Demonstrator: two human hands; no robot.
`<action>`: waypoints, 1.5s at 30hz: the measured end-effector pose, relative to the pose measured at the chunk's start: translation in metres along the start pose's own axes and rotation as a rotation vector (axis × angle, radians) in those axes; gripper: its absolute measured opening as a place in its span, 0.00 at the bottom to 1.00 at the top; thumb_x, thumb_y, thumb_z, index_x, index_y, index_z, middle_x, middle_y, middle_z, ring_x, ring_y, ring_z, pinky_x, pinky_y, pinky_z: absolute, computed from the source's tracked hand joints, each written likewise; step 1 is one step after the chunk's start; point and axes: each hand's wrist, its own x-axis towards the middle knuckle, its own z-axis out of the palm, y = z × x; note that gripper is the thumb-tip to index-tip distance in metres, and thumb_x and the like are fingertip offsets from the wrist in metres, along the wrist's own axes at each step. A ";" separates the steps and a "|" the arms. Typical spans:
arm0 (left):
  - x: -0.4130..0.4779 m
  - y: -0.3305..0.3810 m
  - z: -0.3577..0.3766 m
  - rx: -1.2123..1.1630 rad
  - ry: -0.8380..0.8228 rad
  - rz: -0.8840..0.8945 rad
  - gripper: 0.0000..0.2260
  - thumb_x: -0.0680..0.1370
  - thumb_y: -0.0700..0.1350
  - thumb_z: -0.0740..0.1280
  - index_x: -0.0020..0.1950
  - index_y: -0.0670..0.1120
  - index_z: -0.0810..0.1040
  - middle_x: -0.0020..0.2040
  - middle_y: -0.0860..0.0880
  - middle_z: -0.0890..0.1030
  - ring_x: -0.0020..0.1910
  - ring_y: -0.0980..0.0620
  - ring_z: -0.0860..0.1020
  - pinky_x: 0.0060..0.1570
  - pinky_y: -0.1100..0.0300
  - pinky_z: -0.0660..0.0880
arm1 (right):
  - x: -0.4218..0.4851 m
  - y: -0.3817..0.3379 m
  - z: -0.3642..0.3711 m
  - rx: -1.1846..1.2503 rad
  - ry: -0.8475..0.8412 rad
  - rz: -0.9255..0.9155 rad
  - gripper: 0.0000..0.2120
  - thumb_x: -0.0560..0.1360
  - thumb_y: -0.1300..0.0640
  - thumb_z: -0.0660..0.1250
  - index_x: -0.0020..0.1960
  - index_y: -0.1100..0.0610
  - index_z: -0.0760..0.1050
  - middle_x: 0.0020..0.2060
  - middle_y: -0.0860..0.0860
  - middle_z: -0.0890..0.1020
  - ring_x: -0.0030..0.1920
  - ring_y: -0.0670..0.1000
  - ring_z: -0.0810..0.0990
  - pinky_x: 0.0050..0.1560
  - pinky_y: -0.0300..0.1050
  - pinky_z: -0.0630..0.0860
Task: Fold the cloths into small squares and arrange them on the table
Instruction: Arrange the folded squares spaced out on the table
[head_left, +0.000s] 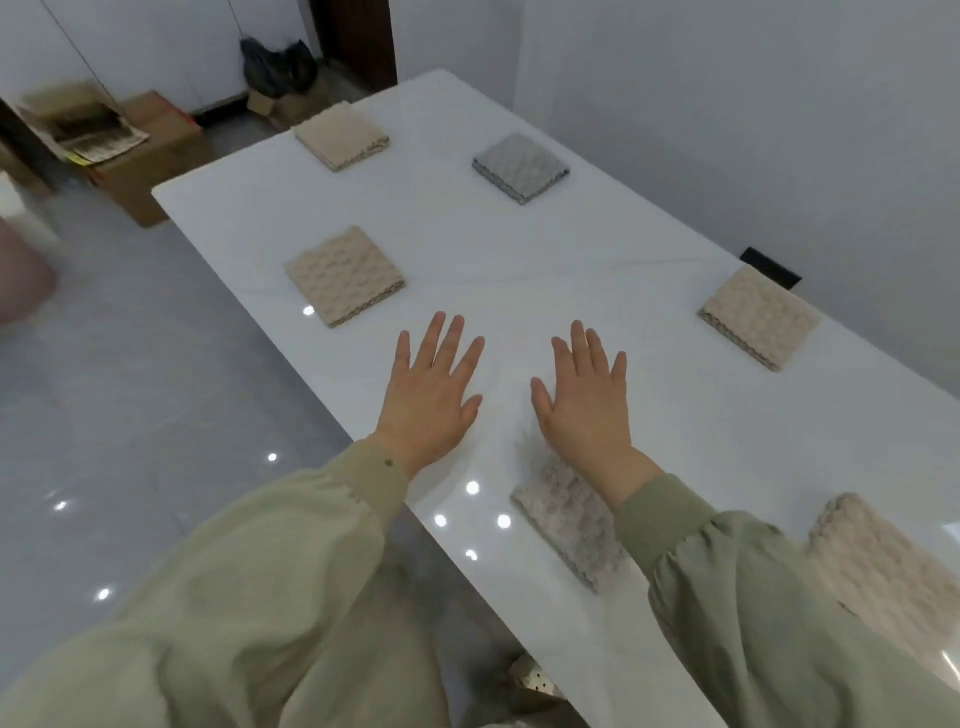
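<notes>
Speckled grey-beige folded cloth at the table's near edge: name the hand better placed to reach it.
Right. The right hand, open, has its wrist over the speckled grey-beige folded cloth; the left hand, also open, sits farther aside.

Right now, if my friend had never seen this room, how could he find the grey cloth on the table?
Find the long glossy white table beside the pale wall and look to its far end. Two folded square cloths lie there, apart. Pick the right one, the grey textured folded cloth; its left neighbour, the beige textured folded cloth, is sandy, not grey.
</notes>
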 end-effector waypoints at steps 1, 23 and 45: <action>0.008 -0.012 -0.004 0.002 0.012 0.031 0.29 0.81 0.58 0.48 0.78 0.49 0.41 0.78 0.45 0.39 0.76 0.44 0.35 0.71 0.43 0.35 | 0.008 -0.010 -0.001 0.003 0.014 0.022 0.28 0.80 0.45 0.49 0.76 0.58 0.54 0.77 0.56 0.49 0.77 0.55 0.45 0.73 0.58 0.41; 0.149 -0.305 0.019 -0.006 -0.110 0.356 0.29 0.81 0.54 0.50 0.78 0.47 0.42 0.78 0.44 0.40 0.76 0.44 0.38 0.72 0.43 0.40 | 0.167 -0.221 0.069 0.103 0.061 0.498 0.29 0.79 0.45 0.49 0.75 0.59 0.55 0.77 0.57 0.48 0.77 0.57 0.45 0.74 0.58 0.45; 0.243 -0.333 0.086 -1.214 -0.479 0.149 0.23 0.82 0.43 0.55 0.77 0.49 0.55 0.76 0.57 0.59 0.73 0.64 0.57 0.70 0.69 0.55 | 0.258 -0.288 0.125 1.169 0.519 1.092 0.28 0.73 0.52 0.57 0.72 0.55 0.63 0.67 0.44 0.69 0.66 0.41 0.67 0.64 0.28 0.61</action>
